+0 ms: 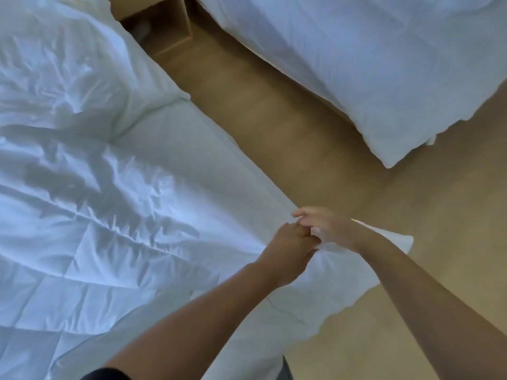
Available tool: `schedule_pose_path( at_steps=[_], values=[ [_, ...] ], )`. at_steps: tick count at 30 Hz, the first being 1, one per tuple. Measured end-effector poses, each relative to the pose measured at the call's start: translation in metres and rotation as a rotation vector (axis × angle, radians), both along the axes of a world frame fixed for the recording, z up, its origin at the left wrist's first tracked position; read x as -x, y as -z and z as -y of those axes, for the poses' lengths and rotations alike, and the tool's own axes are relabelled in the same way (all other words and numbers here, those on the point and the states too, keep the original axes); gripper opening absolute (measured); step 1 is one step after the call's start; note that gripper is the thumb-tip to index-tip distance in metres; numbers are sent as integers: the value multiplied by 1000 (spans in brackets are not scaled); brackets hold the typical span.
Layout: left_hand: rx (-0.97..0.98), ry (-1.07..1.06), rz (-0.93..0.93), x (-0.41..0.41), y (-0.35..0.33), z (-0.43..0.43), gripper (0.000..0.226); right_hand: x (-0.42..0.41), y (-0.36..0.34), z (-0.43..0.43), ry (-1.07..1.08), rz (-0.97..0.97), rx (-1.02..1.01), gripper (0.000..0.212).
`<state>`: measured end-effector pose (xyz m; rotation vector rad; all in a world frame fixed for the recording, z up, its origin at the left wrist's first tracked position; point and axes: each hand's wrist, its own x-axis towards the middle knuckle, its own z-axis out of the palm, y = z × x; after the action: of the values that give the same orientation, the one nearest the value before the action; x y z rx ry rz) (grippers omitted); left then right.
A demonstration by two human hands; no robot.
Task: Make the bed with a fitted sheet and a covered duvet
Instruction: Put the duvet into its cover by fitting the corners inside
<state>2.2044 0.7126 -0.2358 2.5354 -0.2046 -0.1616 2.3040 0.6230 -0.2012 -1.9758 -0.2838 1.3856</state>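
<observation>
Left hand (pixel 290 244) curled round duvet (pixel 109 215) edge; right hand (pixel 326 229) pinches same edge just beside. Hands close together, probably to pull side straight over sheet (pixel 197 144).

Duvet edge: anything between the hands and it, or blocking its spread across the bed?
Nothing visible. The left hand and right hand both already grip the duvet at the side of the bed; the pillow lies apart at the head.

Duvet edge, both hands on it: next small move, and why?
Probably tug the edge outward, toward the floor, to tension it. The left hand and right hand grip the duvet at its edge, and creases fan from that grip across its wrinkled top.
</observation>
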Motion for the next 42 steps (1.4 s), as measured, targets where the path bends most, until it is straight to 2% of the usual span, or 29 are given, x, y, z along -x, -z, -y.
schedule_pose_path(
  at_steps=[1, 4, 5, 6, 7, 9, 12, 17, 21, 24, 26, 28, 29, 30, 32, 34, 38, 40, 41, 42],
  values=[
    [14, 40, 23, 3, 2, 4, 26, -2, 5, -6, -28, 14, 21, 46],
    [-10, 166, 100, 19, 8, 19, 18, -5, 24, -38, -292, 107, 151, 93],
    [-10, 215, 103, 26, 8, 24, 20, 0, 30, -52, -380, 100, 171, 98],
    [3, 250, 107, 30, 9, 25, 21, 7, 39, -63, -461, 99, 192, 96],
    [33, 262, 117, 33, 10, 22, 21, 15, 47, -75, -521, 104, 179, 80],
    [60, 245, 124, 34, 11, 5, 18, 25, 66, -87, -537, 156, 94, 18],
    [-40, 215, 162, 36, 8, -33, 7, 22, 74, -89, -390, 222, -35, 14],
    [-212, 17, 259, 25, 2, -90, 4, -6, 67, -70, -138, 368, -84, 20],
    [-341, -163, 209, 8, 6, -128, 34, -29, 52, -40, -50, 514, -81, 34],
    [-360, -239, 92, -13, 13, -147, 74, -39, 48, -11, -17, 543, 4, 43],
    [-401, -250, -35, -38, 19, -159, 102, -43, 48, 13, -12, 551, 22, 25],
    [-548, -198, -229, -67, 29, -168, 117, -45, 51, 37, 23, 573, 46, 37],
    [-625, -170, -324, -81, 35, -169, 114, -45, 53, 48, 43, 574, 72, 42],
    [-680, -148, -409, -94, 40, -165, 100, -44, 57, 58, 57, 570, 92, 43],
    [-677, -185, -452, -110, 48, -144, 54, -37, 66, 71, 61, 538, 143, 44],
    [-529, -377, -313, -113, 55, -121, 32, -32, 76, 77, 84, 512, 151, 43],
    [-78, -741, 223, -130, 36, -99, 26, -38, 80, 74, 264, 604, 79, 39],
    [101, -761, 406, -142, 27, -94, 27, -44, 84, 59, 297, 748, 85, 30],
    [99, -722, 416, -147, 31, -92, 27, -47, 90, 48, 269, 802, 143, 19],
    [12, -662, 354, -149, 43, -91, 23, -48, 98, 35, 209, 820, 231, 14]
  ],
)
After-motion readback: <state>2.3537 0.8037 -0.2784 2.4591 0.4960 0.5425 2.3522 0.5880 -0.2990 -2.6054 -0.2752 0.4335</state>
